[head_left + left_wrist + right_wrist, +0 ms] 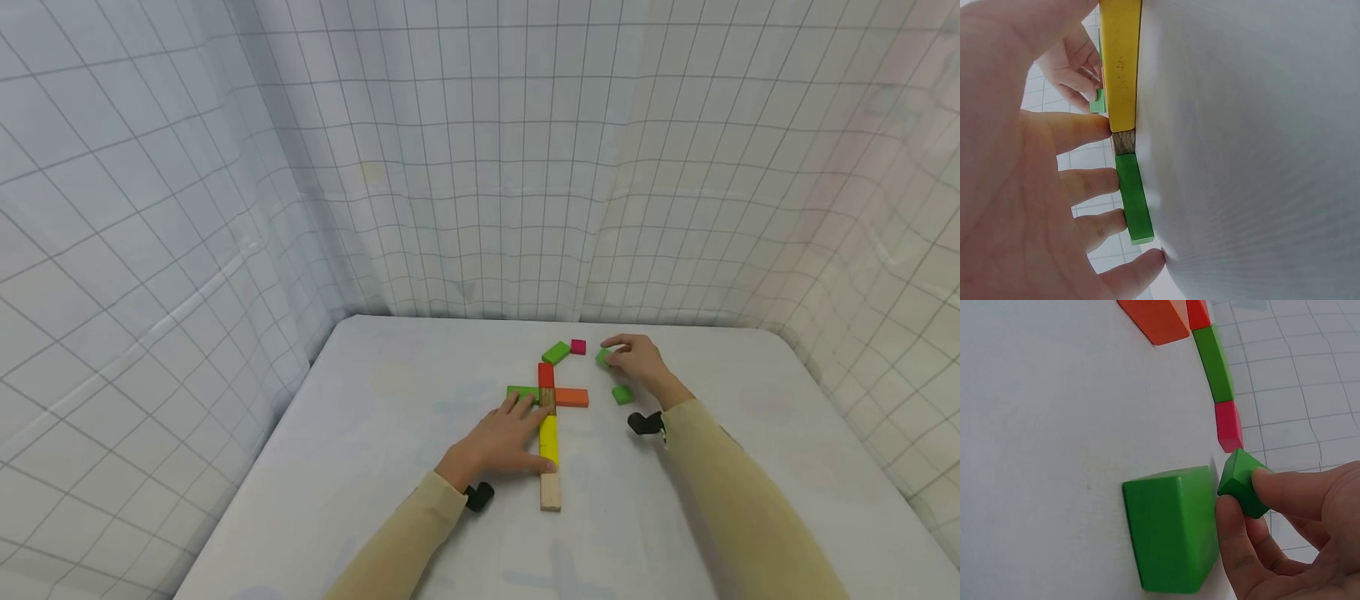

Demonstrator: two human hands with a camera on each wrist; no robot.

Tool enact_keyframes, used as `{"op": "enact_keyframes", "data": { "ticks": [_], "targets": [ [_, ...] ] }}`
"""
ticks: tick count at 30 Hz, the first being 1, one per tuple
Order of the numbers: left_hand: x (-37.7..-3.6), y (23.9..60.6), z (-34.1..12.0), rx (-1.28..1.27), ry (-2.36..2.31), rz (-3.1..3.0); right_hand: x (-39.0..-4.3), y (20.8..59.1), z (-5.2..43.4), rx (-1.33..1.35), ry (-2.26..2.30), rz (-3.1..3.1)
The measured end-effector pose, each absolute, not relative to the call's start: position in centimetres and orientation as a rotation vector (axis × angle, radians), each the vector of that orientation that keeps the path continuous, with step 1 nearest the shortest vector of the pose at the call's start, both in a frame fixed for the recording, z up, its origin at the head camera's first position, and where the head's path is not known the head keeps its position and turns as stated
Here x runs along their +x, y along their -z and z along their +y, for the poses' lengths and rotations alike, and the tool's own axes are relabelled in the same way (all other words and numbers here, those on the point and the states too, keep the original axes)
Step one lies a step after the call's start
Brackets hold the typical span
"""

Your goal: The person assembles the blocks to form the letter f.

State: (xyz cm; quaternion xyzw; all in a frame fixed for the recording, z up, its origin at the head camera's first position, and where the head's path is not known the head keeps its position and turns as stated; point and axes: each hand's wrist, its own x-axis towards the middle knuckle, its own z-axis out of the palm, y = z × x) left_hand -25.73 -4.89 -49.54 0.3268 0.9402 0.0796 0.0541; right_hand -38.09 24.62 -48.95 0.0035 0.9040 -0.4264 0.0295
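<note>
My right hand [638, 362] pinches a small green block [1242, 481] between thumb and fingers, near the pink block [1229, 427]. Another green block [622, 394] lies on the table just below that hand. My left hand [504, 438] spreads its fingers over the row of blocks. Its fingertips touch the long green block [1134, 199] and the yellow block [1121, 69], with the thumb at the yellow block's near end. A brown wooden block [548, 401] sits at the crossing, between the long green block and the orange block [572, 397].
Beyond the crossing lies a red block [546, 375], then a tilted green block [556, 353] leading to the pink one. A pale wooden block [551, 492] ends the row nearest me. The white table [360, 400] meets grid-patterned curtains [465, 167] at its back and sides.
</note>
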Motion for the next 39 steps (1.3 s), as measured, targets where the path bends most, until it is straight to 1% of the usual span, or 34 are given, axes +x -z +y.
{"op": "enact_keyframes", "data": {
  "ticks": [21,39],
  "targets": [
    [-25.7,49.5,-4.9,0.99,-0.229,2.852,-39.1,49.4,23.7,0.12,1.332,2.742],
    [-25.7,49.5,-5.0,1.006,-0.255,2.847,-39.5,49.7,23.3,0.113,1.26,2.786]
  ]
}}
